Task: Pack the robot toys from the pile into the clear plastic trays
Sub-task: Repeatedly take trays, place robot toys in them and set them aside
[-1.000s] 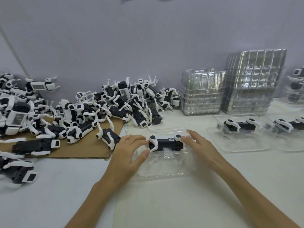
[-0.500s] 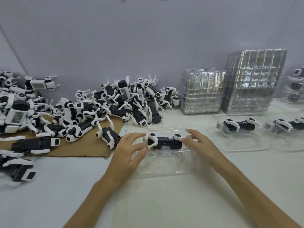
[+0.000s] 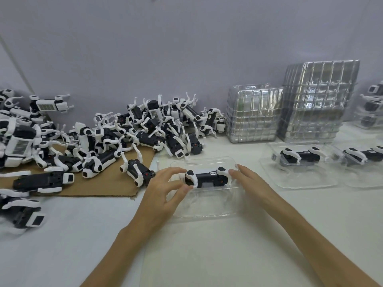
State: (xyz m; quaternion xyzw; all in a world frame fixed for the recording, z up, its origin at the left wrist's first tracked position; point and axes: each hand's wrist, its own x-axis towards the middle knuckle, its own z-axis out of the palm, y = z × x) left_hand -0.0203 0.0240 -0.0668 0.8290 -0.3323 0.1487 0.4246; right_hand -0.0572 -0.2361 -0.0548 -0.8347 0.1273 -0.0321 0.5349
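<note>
Both forearms reach in from the near edge of the bench [image 3: 207, 255], angled toward each other over its middle. The left hand [image 3: 163, 189] is palm down, wrist low. Its fingers are spread and bent, and the thumb [image 3: 183, 188] and fingertips close in on the left end of a black-and-white robot toy [image 3: 207, 178]. The grip there is a light pinch on the white leg. The right hand [image 3: 251, 182] lies flatter, fingers nearly straight and together, their tips [image 3: 235, 172] pressed to the toy's right end. It is a loose grip, more a touch than a hold, and I can't see its thumb.

The toy lies lengthwise in the far half of a clear plastic tray [image 3: 205, 214], which rests flat on the bench between the two hands.

Along the far edge to the left, against the wall, the pile of robot toys [image 3: 132, 137] spills over a sheet of brown cardboard [image 3: 99, 188]. At the far edge to the right stand two stacks of empty trays, a lower one [image 3: 252, 114] just beside a taller one [image 3: 317, 100]. In front of those stacks, two filled trays sit side by side, the nearer one [image 3: 298, 162] and another [image 3: 364, 157] at the right edge, each with a toy in it.
</note>
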